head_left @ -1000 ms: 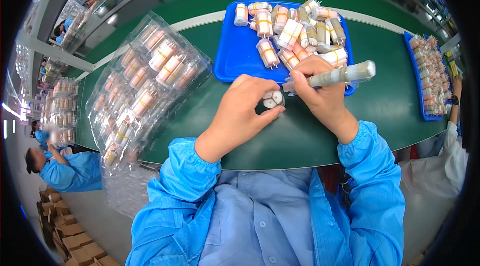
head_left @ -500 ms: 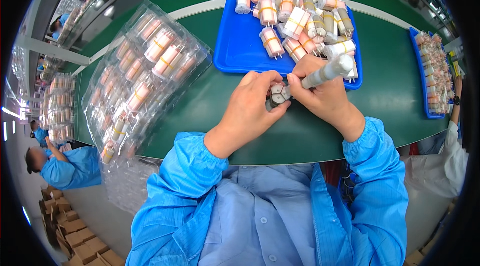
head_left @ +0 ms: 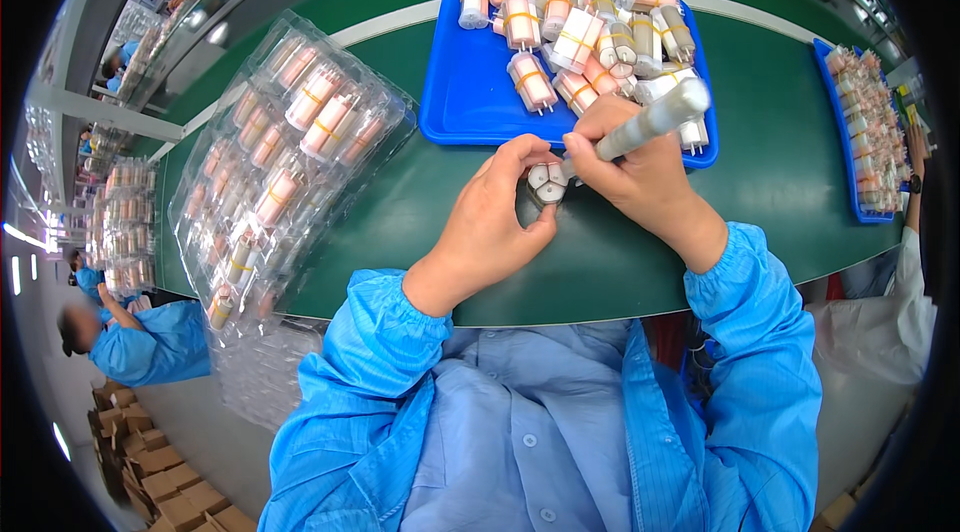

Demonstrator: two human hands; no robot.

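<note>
My left hand (head_left: 490, 217) is closed around a small cylindrical part (head_left: 546, 184), its fingers and thumb at its sides. The end face points up and shows three pale, wedge-like segments with small holes. In a fist, my right hand (head_left: 645, 177) grips a tool with a thick, whitish, wrapped-looking handle (head_left: 655, 118) that slants up to the right. Its narrow working tip meets the rim of the part, but the exact contact is too small to make out. Both hands are over the green table, just in front of a blue tray (head_left: 465, 112).
Many pink, white and grey cylinders (head_left: 575, 40) with yellow bands and metal pins fill the tray's right side. Clear plastic blister packs (head_left: 290, 162) with similar cylinders lie at left. Another filled blue tray (head_left: 858, 172) stands far right. Co-workers sit at both sides.
My left hand's thumb has dropped lower, and the part's end face shows more fully and brighter. The tool stays at its rim. The whole view has shifted slightly.
</note>
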